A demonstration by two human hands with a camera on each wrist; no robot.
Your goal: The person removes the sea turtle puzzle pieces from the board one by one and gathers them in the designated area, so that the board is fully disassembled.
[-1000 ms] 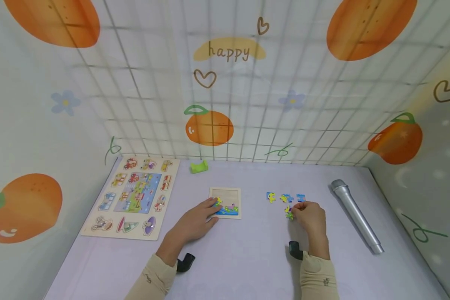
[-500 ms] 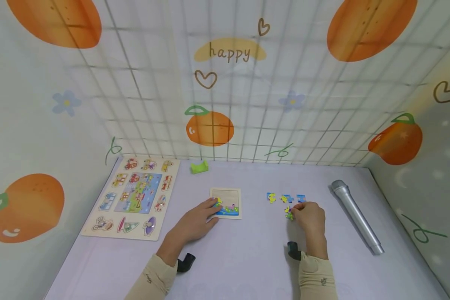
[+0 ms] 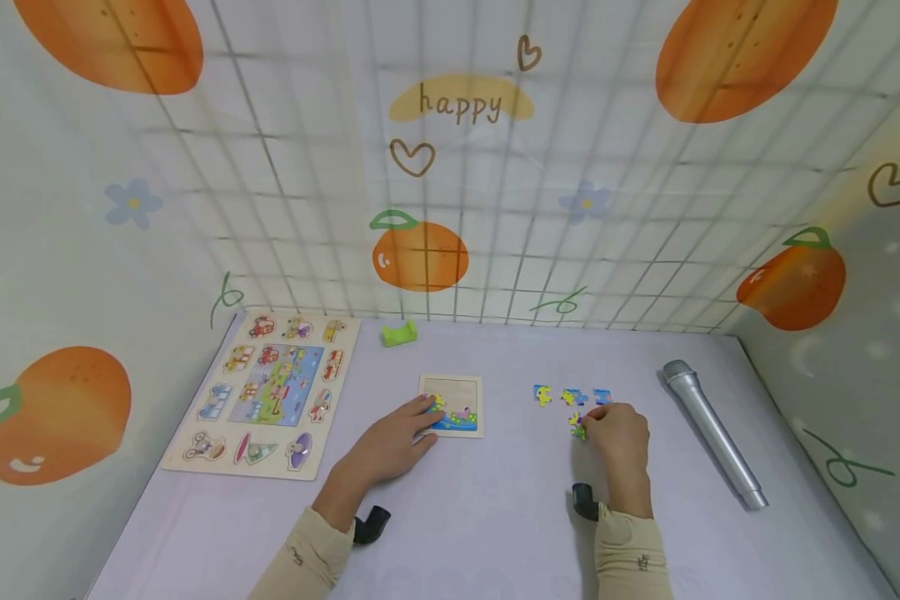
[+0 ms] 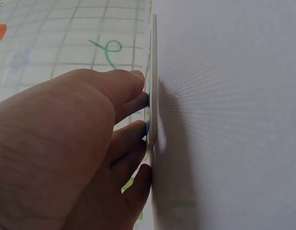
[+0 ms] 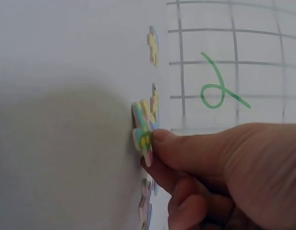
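My left hand [image 3: 388, 442] rests its fingertips on the left side of a small square wooden jigsaw tray [image 3: 461, 389], with its fingers fairly straight. Along the tray's lower part lie joined colourful pieces; the upper part shows bare wood. In the left wrist view, the fingertips touch the face of the tray [image 4: 154, 76], seen edge-on. My right hand [image 3: 625, 435] pinches a yellow-green jigsaw piece [image 5: 144, 134] between thumb and finger, tilted up off the table surface. Just beyond it lie loose pieces, among them a blue-and-yellow one [image 3: 543, 395] and a blue one [image 3: 602, 396].
On the left lies a large wooden picture board [image 3: 276, 392] with vehicle shapes. A green stand-like block [image 3: 399, 334] sits near the back wall. To the right is a silver microphone [image 3: 714, 433]. Patterned cloth [image 3: 450, 183] walls in the back and sides.
My right wrist and forearm have shifted slightly left while the fingers keep hold of the jigsaw piece. The left hand and the tray stay in place.
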